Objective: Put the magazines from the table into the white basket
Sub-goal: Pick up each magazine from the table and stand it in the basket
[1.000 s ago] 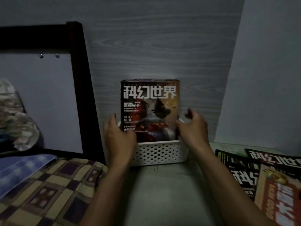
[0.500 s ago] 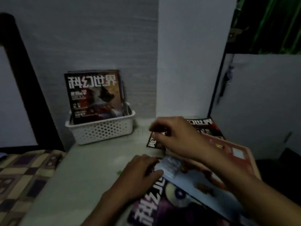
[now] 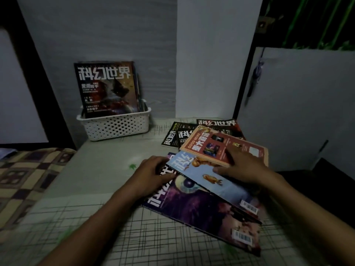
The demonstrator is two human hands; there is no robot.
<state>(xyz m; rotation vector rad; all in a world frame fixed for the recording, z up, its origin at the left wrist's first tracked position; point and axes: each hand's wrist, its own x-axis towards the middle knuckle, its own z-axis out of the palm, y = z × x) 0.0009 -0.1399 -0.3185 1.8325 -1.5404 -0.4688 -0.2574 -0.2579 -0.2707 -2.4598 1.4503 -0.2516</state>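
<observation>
The white basket (image 3: 115, 125) stands at the back left of the table against the wall. Upright magazines (image 3: 106, 89) with a dark cover in front fill it. A loose pile lies to the right: a purple magazine (image 3: 201, 214) at the bottom, a light blue magazine (image 3: 213, 182) across it, an orange-red magazine (image 3: 217, 146) above, and black magazines (image 3: 172, 138) behind. My left hand (image 3: 153, 173) grips the light blue magazine's left edge, fingertips tucked under it. My right hand (image 3: 243, 167) lies spread, thumb on the blue cover, fingers on the orange-red one.
The table (image 3: 107, 189) has a pale cloth with a line pattern. A bed with a checked cover (image 3: 28, 175) adjoins it on the left. A dark bed frame (image 3: 7, 20) and a white wall panel (image 3: 213, 54) stand behind, and a white cabinet (image 3: 299, 104) is to the right.
Both hands have left the basket and its magazines and moved right to the pile. My left hand has taken the blue magazine's edge and my right hand has settled flat on the covers.
</observation>
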